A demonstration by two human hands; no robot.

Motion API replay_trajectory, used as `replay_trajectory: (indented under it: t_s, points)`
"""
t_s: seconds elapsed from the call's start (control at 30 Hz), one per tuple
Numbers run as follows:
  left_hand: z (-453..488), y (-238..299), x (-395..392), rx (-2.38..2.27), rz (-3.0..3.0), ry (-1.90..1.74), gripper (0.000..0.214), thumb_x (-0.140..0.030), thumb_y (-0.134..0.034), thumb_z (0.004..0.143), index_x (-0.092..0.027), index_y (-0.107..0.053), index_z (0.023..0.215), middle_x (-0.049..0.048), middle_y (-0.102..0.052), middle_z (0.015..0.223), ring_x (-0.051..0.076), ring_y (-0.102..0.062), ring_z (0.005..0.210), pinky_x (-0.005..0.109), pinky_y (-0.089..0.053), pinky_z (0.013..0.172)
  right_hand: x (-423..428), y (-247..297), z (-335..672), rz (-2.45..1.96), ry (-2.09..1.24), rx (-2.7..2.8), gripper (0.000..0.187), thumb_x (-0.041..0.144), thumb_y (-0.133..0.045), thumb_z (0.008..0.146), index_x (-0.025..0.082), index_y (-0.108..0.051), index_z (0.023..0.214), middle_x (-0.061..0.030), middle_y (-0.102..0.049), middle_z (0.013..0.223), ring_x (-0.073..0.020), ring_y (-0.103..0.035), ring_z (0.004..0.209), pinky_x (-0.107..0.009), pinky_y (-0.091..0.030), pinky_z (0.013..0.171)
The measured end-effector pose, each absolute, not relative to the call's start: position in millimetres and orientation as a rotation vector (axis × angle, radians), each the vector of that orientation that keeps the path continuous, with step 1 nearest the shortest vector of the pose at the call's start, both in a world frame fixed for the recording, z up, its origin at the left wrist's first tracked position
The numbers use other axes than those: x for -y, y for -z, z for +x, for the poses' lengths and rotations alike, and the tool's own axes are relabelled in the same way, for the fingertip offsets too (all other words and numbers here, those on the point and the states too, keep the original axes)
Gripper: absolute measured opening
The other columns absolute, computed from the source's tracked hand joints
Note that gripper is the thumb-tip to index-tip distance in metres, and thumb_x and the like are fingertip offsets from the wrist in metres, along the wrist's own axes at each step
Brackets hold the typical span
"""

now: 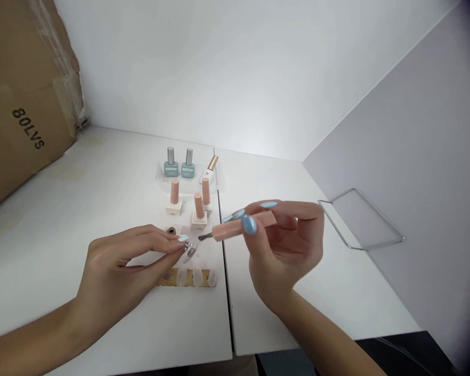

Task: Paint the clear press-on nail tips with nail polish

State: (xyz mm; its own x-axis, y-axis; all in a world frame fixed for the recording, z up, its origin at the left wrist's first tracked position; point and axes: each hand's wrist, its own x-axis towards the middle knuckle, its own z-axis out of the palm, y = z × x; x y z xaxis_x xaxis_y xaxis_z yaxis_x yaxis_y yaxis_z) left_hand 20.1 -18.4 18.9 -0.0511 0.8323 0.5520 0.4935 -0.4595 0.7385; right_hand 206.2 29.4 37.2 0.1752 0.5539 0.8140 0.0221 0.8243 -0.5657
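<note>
Left fingers (156, 242) pinch a clear nail tip (189, 254); right fingers (256, 248) hold the brush (206, 237) just beside it. Looks mid-coat. Open bottle (171, 230) just beyond left fingers, still needs recapping. Strip (174, 277) below them carries three tips (198, 277), coating unclear.

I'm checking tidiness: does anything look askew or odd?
Yes: the gold-capped white bottle leans right in the clear tray, while two teal bottles beside it stand upright. Faint yellowish marks mottle the white tabletop near the cardboard box.
</note>
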Motion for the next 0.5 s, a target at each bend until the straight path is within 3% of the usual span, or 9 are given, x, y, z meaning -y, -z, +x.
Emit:
replay_trajectory:
  t_s: [0.2,0.5]
  points:
    - [21.8,-24.8,14.8,-1.378,1.952,-1.518,0.016,-0.021,-0.08,0.084,-0.032,-0.076,0.074,-0.0074,-0.082,0.076,0.015,-0.078,0.067,0.022,-0.064,0.063,-33.5,-31.9,206.5,-0.318,-0.358,1.522,0.018,0.02,-0.076,0.091,0.024,-0.064,0.104,0.004,-0.067,0.073,-0.0131,-0.071,0.057,-0.026,-0.059,0.044]
    - [18.7,-16.7,19.9,-1.382,1.928,-1.501,0.016,-0.018,-0.081,0.083,-0.032,-0.077,0.075,-0.0077,-0.082,0.077,0.014,-0.078,0.069,0.019,-0.065,0.063,-28.9,-37.1,205.8,-0.573,-0.496,1.329,0.024,0.009,-0.073,0.091,0.027,-0.058,0.093,0.0084,-0.072,0.069,-0.0122,-0.073,0.062,-0.031,-0.065,0.066]
